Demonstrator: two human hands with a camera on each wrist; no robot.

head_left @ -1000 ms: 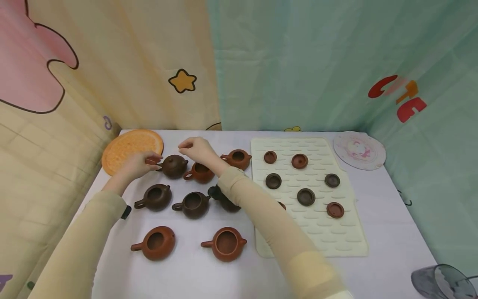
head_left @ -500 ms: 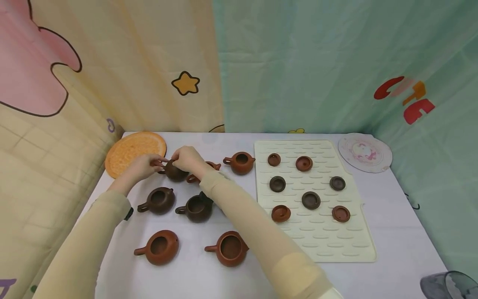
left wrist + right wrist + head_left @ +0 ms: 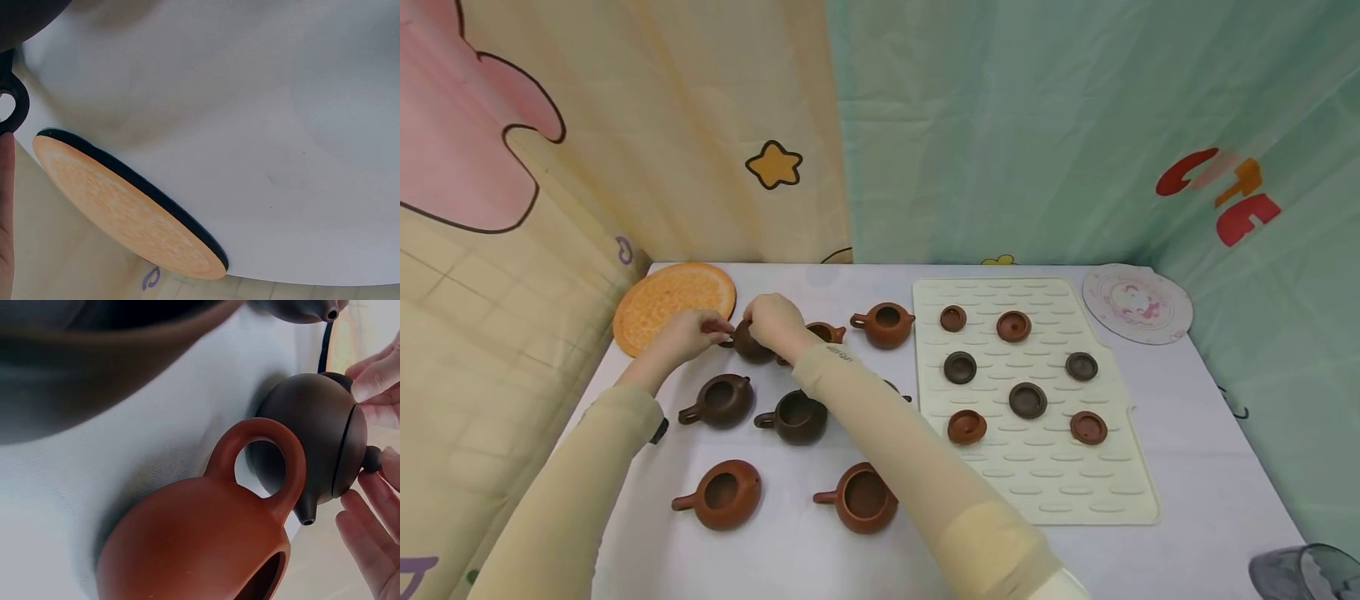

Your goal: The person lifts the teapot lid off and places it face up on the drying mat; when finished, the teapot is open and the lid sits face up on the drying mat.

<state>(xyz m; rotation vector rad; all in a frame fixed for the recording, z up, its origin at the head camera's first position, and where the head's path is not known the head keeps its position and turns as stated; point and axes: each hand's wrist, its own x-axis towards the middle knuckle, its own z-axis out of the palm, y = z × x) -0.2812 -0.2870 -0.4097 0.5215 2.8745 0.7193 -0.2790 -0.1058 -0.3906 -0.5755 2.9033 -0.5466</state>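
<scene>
A dark brown teapot (image 3: 752,343) with its lid on stands at the back left of the table. My left hand (image 3: 694,332) pinches its handle between thumb and fingers; in the left wrist view a finger (image 3: 5,206) touches the handle loop. My right hand (image 3: 775,323) holds the round knob (image 3: 372,459) of the teapot lid (image 3: 351,453), which sits on the pot. Right beside it, a lidless reddish-brown teapot (image 3: 194,537) is partly hidden by the right hand and sleeve in the head view.
Several lidless teapots, such as a red one (image 3: 727,495) and a dark one (image 3: 722,402), stand around the arms. Several loose lids (image 3: 1027,401) lie on a cream mat (image 3: 1060,508). An orange round board (image 3: 662,304), pink plate (image 3: 1138,304) and glass (image 3: 1303,573) lie near the edges.
My right hand has come down and left from above the table onto the dark teapot's lid knob. The left hand stays at the handle. The head view has shifted slightly.
</scene>
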